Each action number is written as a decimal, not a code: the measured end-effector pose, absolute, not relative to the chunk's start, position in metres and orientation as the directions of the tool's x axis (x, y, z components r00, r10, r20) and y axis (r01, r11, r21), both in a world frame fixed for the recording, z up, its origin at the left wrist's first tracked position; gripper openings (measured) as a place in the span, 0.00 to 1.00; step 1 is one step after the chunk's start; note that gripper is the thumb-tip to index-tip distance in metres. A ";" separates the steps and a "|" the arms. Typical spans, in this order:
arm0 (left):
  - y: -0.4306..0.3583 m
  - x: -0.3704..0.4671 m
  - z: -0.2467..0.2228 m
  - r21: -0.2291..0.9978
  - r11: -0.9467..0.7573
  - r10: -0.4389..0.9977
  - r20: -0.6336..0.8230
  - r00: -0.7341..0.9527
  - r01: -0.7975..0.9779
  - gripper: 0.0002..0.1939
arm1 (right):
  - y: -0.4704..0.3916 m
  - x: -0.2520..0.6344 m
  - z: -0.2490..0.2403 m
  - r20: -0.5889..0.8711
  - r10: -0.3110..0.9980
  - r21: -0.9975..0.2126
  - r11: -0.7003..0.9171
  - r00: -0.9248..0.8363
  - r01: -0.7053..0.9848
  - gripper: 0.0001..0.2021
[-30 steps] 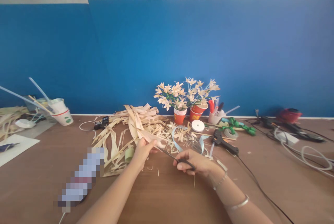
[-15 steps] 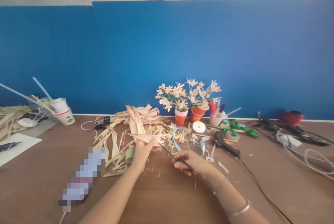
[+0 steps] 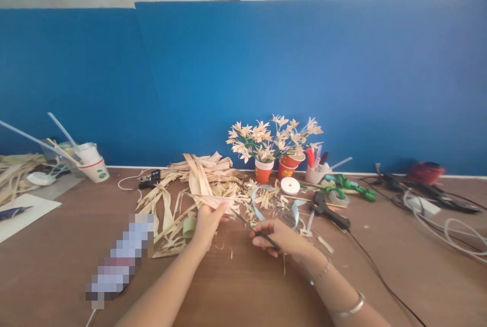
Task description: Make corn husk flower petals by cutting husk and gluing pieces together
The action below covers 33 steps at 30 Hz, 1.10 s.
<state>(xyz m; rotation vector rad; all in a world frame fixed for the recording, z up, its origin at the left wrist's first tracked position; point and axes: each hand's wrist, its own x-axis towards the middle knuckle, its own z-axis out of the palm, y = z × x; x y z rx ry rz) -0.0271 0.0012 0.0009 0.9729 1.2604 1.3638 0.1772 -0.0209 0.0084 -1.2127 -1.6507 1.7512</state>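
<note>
Between the thumb and fingers of my left hand (image 3: 209, 220) is a pale dried corn husk (image 3: 213, 201), its narrow end pointing right. My right hand (image 3: 276, 238) grips dark scissors (image 3: 269, 239), whose blades reach up and left to the husk by my left fingertips. Whether the blades touch the husk I cannot tell. Behind my left hand lies a heap of dried husks (image 3: 201, 172). Cut scraps (image 3: 262, 197) and a light blue ribbon (image 3: 258, 210) lie just beyond the scissors.
Husk flowers (image 3: 262, 136) stand in a red paper cup (image 3: 264, 170) at the back. A white tape roll (image 3: 289, 186) sits before them. Right of my hand lies a glue gun (image 3: 329, 211) with a trailing cord. A blurred-out object (image 3: 119, 261) rests at left, near a white cup (image 3: 95, 169).
Almost nothing differs. My right hand and the scissors have shifted very slightly; my left hand keeps its hold on the husk.
</note>
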 end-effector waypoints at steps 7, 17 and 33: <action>-0.001 -0.025 0.006 0.986 0.048 0.982 -0.076 -0.175 -0.157 0.07 | -0.021 0.176 0.011 -0.297 0.809 -0.946 -0.179 -0.507 0.269 0.18; -0.002 -0.024 0.004 0.985 0.076 0.981 -0.102 -0.165 -0.154 0.06 | -0.019 0.177 0.002 -0.270 0.815 -0.953 -0.150 -0.513 0.263 0.18; 0.000 -0.025 0.002 0.981 0.096 0.982 -0.121 -0.146 -0.168 0.11 | -0.020 0.175 0.007 -0.265 0.823 -0.945 -0.118 -0.503 0.304 0.19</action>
